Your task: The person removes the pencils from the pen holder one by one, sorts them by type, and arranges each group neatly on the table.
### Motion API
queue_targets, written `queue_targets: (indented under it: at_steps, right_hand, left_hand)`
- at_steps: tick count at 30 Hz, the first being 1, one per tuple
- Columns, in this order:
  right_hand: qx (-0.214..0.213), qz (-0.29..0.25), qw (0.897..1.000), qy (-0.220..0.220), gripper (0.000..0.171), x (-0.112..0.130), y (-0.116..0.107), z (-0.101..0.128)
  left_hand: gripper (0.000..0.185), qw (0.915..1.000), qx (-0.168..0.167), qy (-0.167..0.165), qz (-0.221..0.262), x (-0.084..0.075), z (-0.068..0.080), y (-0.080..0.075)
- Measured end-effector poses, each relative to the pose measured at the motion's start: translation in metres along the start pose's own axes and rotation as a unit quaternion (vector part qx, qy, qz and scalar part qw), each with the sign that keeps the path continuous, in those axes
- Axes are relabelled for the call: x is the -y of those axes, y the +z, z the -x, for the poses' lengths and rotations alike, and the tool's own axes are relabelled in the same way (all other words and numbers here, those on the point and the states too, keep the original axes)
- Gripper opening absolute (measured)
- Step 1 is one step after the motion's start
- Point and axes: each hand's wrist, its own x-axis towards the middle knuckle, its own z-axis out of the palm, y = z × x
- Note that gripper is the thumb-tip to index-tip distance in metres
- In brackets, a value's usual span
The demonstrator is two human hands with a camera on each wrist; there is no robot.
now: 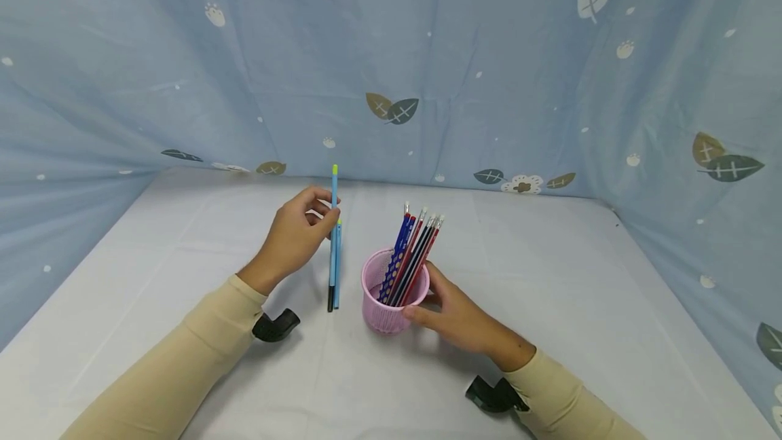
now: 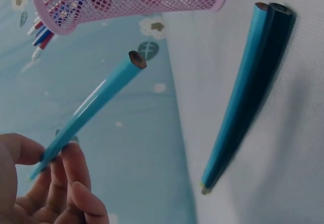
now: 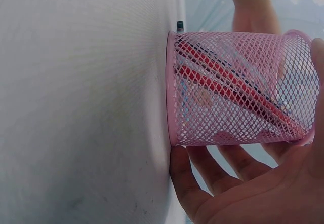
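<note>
The left hand (image 1: pixel 293 236) pinches a light, stiff, slippery blue pencil (image 1: pixel 333 223) near its far end. The right hand (image 1: pixel 458 318) curls around the light mesh cup (image 1: pixel 385 297), best gripped by its wall.

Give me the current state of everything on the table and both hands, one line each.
Left hand: fingers pinch a blue pencil, lifted off the table.
Held blue pencil: upright, green end up.
Other blue pencil: lying flat on the white table, untouched.
Pink mesh cup: standing upright, holding pencils.
Pencils in cup: leaning, eraser ends up.
Right hand: fingers curled round the cup, steadying it.
</note>
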Motion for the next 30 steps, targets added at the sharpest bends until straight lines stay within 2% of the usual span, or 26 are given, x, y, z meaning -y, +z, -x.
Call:
queue_targets:
  at_steps: [14,24,30]
  right_hand:
    - [0.002,-0.001,1.000,-0.003,0.078,0.000,-0.001,-0.001]
    - [0.002,-0.003,1.000,-0.008,0.078,0.000,0.000,-0.001]
    - [0.001,0.000,1.000,-0.006,0.079,0.001,0.000,-0.001]
  left_hand:
    - [0.029,0.9988,0.032,-0.033,-0.017,0.008,-0.005,-0.001]
    - [0.036,0.9931,0.075,-0.065,-0.063,0.015,-0.006,-0.003]
    - [0.035,0.9918,0.085,-0.064,-0.071,0.017,-0.007,-0.002]
